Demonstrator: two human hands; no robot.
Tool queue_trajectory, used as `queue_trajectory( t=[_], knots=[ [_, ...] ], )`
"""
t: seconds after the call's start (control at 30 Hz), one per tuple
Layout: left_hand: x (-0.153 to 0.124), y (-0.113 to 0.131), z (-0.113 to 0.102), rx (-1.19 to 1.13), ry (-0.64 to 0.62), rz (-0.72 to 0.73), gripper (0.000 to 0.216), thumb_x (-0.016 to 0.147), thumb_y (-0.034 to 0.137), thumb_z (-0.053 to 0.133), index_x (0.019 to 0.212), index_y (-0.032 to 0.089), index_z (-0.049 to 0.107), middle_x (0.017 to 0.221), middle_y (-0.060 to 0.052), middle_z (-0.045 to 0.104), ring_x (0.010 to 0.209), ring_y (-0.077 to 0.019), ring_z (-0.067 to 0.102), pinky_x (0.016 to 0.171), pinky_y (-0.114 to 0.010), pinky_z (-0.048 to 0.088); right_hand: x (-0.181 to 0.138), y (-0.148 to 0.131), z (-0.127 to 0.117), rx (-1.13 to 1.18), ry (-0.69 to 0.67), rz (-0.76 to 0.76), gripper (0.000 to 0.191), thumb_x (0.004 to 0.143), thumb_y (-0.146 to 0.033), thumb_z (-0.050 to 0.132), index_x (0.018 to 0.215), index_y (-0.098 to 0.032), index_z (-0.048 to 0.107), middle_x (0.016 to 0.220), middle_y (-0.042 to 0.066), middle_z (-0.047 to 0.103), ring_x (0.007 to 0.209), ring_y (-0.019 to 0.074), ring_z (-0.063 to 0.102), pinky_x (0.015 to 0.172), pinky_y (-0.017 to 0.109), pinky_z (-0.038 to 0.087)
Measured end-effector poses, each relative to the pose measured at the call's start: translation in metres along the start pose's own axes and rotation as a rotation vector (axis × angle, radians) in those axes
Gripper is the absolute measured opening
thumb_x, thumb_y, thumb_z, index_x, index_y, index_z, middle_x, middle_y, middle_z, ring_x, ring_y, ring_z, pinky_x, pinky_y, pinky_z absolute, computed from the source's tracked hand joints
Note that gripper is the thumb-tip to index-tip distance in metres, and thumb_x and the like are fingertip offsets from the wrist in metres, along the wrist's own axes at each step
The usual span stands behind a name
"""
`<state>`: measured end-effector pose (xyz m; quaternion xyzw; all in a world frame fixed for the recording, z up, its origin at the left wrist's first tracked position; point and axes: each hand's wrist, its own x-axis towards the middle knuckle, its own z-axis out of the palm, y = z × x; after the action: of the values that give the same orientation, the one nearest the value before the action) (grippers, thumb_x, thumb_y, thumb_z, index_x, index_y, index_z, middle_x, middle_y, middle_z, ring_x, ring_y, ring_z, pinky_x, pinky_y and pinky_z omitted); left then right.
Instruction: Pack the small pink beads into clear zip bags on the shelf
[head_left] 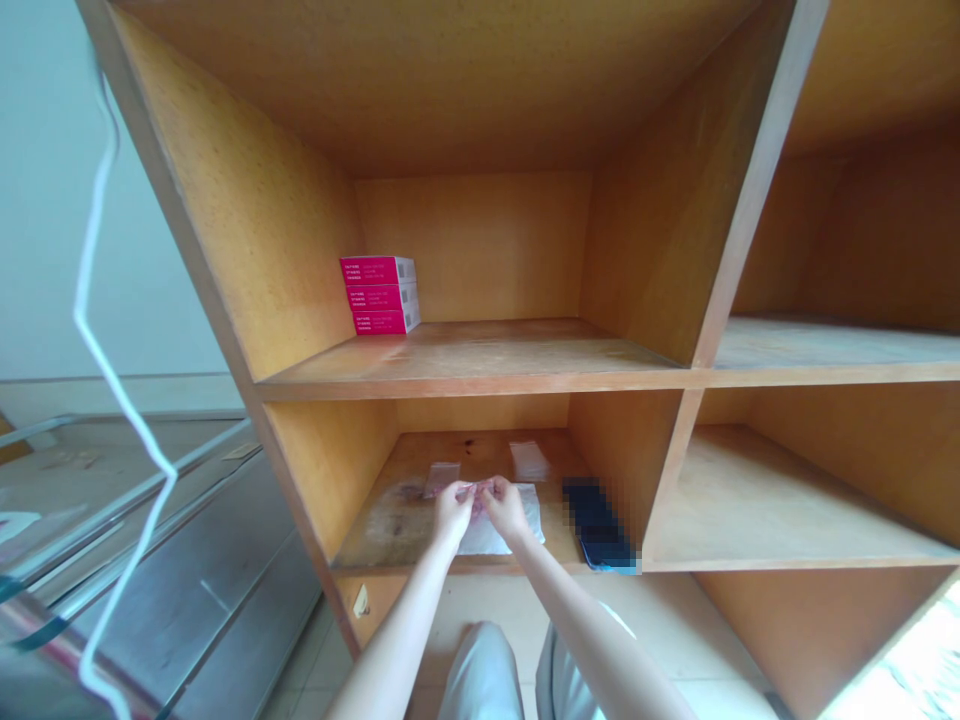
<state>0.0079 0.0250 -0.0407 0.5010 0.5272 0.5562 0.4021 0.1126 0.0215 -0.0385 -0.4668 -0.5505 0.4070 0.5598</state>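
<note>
Both my hands reach into the lower left compartment of a wooden shelf unit [480,382]. My left hand [453,508] and my right hand [507,506] are closed side by side, pinching a small pinkish see-through packet [475,491] between them. Under them lies a white flat sheet or bag [529,508]. Two more small clear packets [441,477] [529,460] lie further back on the same shelf board. A dark blurred object [598,522] rests to the right of my right hand.
Three pink boxes [379,295] are stacked at the back left of the compartment above. The right-hand compartments [787,500] hold nothing visible. A white cable [97,350] hangs at left over metal panels [187,590]. My knees [517,670] show below, over a tiled floor.
</note>
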Motion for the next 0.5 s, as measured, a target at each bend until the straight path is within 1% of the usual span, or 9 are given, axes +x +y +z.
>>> queue_trajectory(
  t=[0.1, 0.2, 0.3, 0.4, 0.43, 0.5],
  knots=[
    [0.0011, -0.0017, 0.0023, 0.045, 0.063, -0.004, 0.009, 0.065, 0.021, 0.061, 0.070, 0.014, 0.063, 0.072, -0.009, 0.067, 0.070, -0.0204, 0.062, 0.066, -0.029, 0.047, -0.0017, -0.0034, 0.0020, -0.077, 0.048, -0.005, 0.009, 0.067, -0.026, 0.048, 0.064, -0.019, 0.051, 0.060, 0.002, 0.059, 0.056, 0.0158, 0.054, 0.052, 0.025, 0.041],
    [0.0007, -0.0011, 0.0041, 0.047, 0.086, -0.001, 0.005, 0.065, 0.018, 0.060, 0.069, 0.015, 0.062, 0.071, -0.008, 0.067, 0.074, -0.0215, 0.062, 0.068, -0.030, 0.046, -0.0034, -0.0069, 0.0048, -0.111, 0.075, -0.006, 0.010, 0.069, -0.027, 0.047, 0.065, -0.019, 0.051, 0.061, 0.003, 0.059, 0.056, 0.0163, 0.054, 0.052, 0.025, 0.040],
    [-0.0009, 0.0007, 0.0062, 0.083, 0.117, 0.019, 0.005, 0.065, 0.016, 0.059, 0.069, 0.016, 0.063, 0.072, -0.009, 0.067, 0.077, -0.0223, 0.062, 0.071, -0.030, 0.045, -0.0040, -0.0075, 0.0083, -0.132, 0.092, -0.012, 0.011, 0.071, -0.028, 0.046, 0.067, -0.019, 0.052, 0.063, 0.004, 0.061, 0.058, 0.0167, 0.055, 0.054, 0.026, 0.040],
    [-0.0012, 0.0020, 0.0064, 0.171, 0.159, 0.037, 0.006, 0.066, 0.017, 0.057, 0.070, 0.016, 0.063, 0.074, -0.009, 0.067, 0.073, -0.0215, 0.061, 0.069, -0.030, 0.044, -0.0029, -0.0059, 0.0095, -0.157, 0.120, -0.032, 0.013, 0.071, -0.030, 0.046, 0.067, -0.019, 0.052, 0.064, 0.004, 0.061, 0.059, 0.0169, 0.056, 0.055, 0.026, 0.040],
    [-0.0008, 0.0024, 0.0054, 0.186, 0.169, 0.042, 0.007, 0.067, 0.018, 0.058, 0.070, 0.016, 0.063, 0.073, -0.009, 0.067, 0.072, -0.0212, 0.061, 0.068, -0.030, 0.044, -0.0020, -0.0052, 0.0085, -0.148, 0.113, -0.036, 0.013, 0.071, -0.030, 0.047, 0.066, -0.019, 0.052, 0.063, 0.004, 0.062, 0.059, 0.0168, 0.056, 0.055, 0.026, 0.041],
    [0.0006, 0.0037, 0.0012, 0.189, 0.160, 0.053, 0.008, 0.066, 0.022, 0.060, 0.068, 0.016, 0.063, 0.071, -0.008, 0.067, 0.070, -0.0209, 0.061, 0.066, -0.028, 0.044, 0.0008, -0.0041, 0.0042, -0.098, 0.055, -0.033, 0.014, 0.070, -0.030, 0.049, 0.063, -0.018, 0.053, 0.061, 0.004, 0.062, 0.056, 0.0164, 0.056, 0.053, 0.025, 0.041]
  ],
)
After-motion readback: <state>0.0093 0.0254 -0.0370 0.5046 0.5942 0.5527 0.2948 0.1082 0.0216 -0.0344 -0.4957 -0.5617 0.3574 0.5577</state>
